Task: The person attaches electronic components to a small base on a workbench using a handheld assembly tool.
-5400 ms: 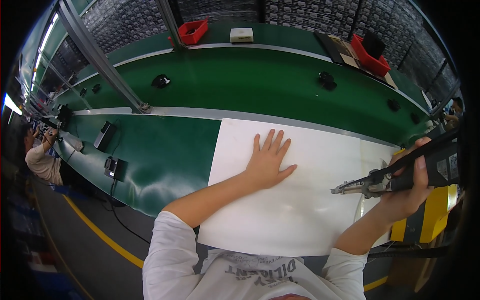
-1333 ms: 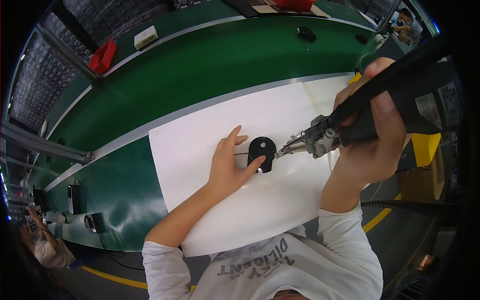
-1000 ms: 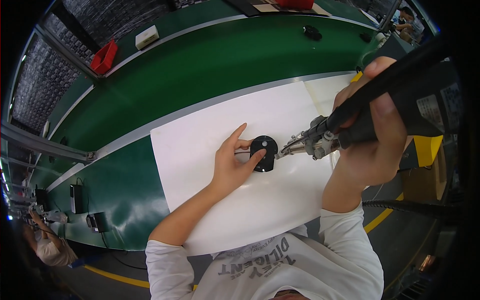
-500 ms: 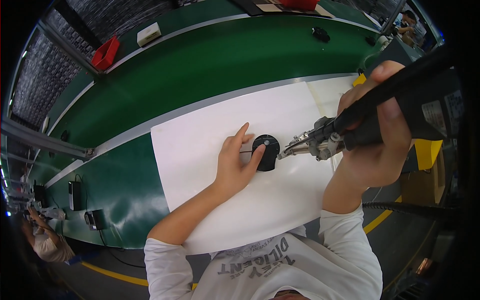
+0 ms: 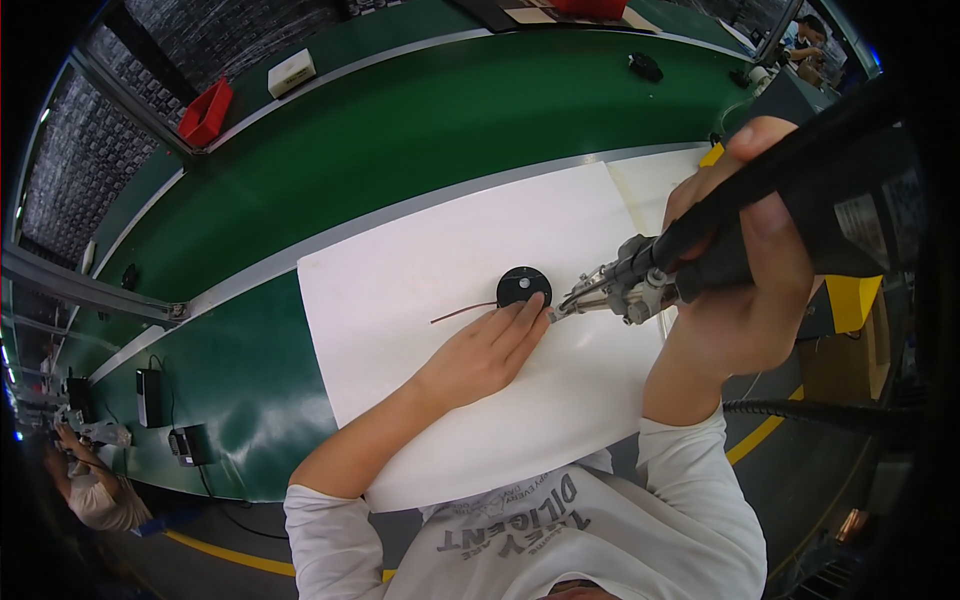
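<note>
On the white sheet [image 5: 400, 262] lies a round black part [image 5: 524, 284] with a small pale spot in its middle. A thin reddish-brown wire [image 5: 462, 313] runs out from it to the left. My left hand [image 5: 480, 358] presses its fingers together over the part's near edge; the thumb is hidden beneath. My right hand [image 5: 765, 270] is wrapped round a bulky black power tool [image 5: 830, 225] with a metal nose. The tip of that metal nose [image 5: 575, 305] comes close beside the left fingertips and the black part's right side; I cannot tell whether it touches.
A green bench [image 5: 400, 150] with a metal rail surrounds the sheet. Farther off are a red bin [image 5: 206, 113], a white box [image 5: 291, 73] and a small black object [image 5: 645, 67]. Black adapters [image 5: 184, 446] with cords lie left. A ribbed hose [image 5: 820, 412] hangs right. Other people work at both sides.
My left hand has shifted from a thumb-on-top hold to closed fingers over the part's near edge. The wire now shows at left. The tool has moved slightly left.
</note>
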### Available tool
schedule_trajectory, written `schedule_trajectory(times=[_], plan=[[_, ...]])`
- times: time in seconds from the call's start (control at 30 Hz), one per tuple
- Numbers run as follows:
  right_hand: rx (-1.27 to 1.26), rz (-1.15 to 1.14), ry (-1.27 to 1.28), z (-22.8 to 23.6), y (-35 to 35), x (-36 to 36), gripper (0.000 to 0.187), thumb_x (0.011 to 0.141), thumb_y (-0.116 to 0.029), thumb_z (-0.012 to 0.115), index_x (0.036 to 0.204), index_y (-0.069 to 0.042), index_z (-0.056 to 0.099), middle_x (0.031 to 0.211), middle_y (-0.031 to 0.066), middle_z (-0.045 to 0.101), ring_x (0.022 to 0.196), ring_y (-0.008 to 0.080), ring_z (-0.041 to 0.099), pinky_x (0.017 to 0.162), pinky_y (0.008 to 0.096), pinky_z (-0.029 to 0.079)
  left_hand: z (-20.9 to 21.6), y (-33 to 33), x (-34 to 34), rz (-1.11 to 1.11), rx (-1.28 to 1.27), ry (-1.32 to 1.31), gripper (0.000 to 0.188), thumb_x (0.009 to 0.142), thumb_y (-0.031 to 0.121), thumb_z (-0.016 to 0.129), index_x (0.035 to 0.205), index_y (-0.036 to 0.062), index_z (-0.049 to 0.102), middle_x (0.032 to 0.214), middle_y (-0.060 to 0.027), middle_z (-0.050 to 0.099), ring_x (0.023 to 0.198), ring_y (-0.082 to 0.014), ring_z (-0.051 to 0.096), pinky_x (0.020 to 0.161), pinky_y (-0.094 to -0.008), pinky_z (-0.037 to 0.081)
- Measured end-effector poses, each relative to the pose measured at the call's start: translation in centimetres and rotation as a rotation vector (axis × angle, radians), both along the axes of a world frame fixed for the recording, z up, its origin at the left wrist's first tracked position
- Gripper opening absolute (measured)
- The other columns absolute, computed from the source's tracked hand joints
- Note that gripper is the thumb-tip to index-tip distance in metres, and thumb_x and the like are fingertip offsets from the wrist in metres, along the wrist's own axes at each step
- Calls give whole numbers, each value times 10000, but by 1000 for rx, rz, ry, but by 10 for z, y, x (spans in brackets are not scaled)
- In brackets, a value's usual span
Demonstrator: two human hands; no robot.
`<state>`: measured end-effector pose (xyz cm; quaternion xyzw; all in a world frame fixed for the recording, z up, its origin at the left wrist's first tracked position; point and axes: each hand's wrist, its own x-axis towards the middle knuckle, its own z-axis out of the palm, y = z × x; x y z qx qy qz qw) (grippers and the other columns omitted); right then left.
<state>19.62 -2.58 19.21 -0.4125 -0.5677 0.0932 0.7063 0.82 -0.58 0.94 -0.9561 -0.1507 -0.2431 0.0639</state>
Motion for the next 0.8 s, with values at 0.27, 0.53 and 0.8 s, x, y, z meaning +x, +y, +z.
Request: schedule_trajectory(times=[0.27, 0.53, 0.8], plan=[[-50, 7, -7, -2, 0, -3, 355, 895, -174, 407, 1110, 103, 461, 638, 102, 508, 462, 128, 468, 461, 245, 382, -2, -1, 3, -17, 59, 73, 387, 799, 52, 617, 1141, -128, 611, 1242, -257, 565, 1034, -267, 573, 867, -329, 498], [-43, 44, 4, -5, 2, -4, 359, 903, -173, 394, 1125, 103, 450, 628, 96, 509, 460, 120, 460, 453, 238, 371, -2, -6, 8, -54, 37, 11, 271, 841, 81, 648, 1008, -132, 652, 1163, -250, 601, 965, -267, 586, 819, -337, 514], [-9, 87, -3, -6, 5, -8, 364, 900, -162, 403, 1128, 119, 443, 612, 105, 510, 456, 136, 463, 448, 244, 376, -8, -10, 12, -48, 14, -27, 277, 820, 54, 644, 1041, -112, 660, 1163, -250, 608, 1001, -280, 580, 846, -336, 508]])
